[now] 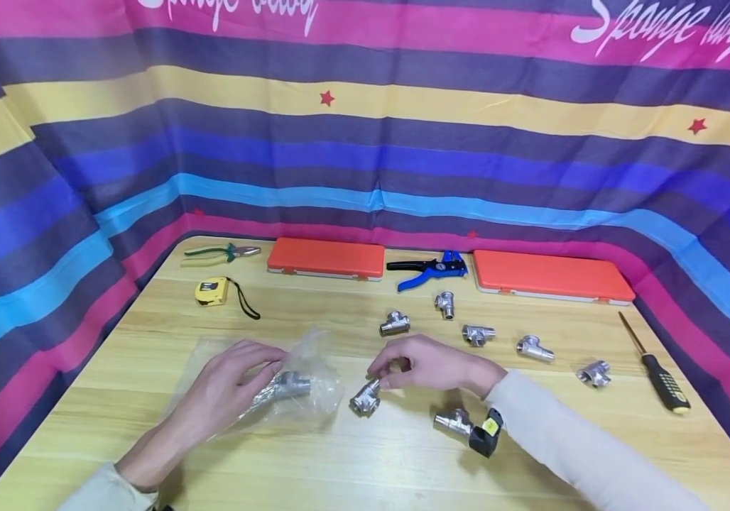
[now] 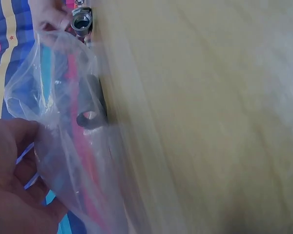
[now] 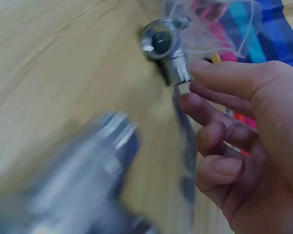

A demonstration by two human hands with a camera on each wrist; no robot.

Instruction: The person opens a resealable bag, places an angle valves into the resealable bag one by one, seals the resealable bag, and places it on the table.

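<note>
My left hand (image 1: 231,383) grips the edge of a clear plastic bag (image 1: 325,387). Inside the bag, near its right end, lies a metal pipe fitting (image 1: 293,384), also visible through the film in the left wrist view. To the right of the bag, my right hand (image 1: 432,363) pinches the threaded end of a metal tee fitting (image 1: 365,399) between thumb and fingertips. That tee's round opening (image 3: 161,43) shows in the right wrist view, with the bag just behind it. Another tee fitting (image 1: 453,423) lies under the right wrist, blurred and close in the right wrist view.
Several more tee fittings (image 1: 478,335) lie behind and right of my right hand. A screwdriver (image 1: 662,380) is at the right edge. Along the back are pliers (image 1: 231,250), two red cases (image 1: 327,257) and a blue wire stripper (image 1: 432,270). A yellow tape measure (image 1: 211,292) sits back left.
</note>
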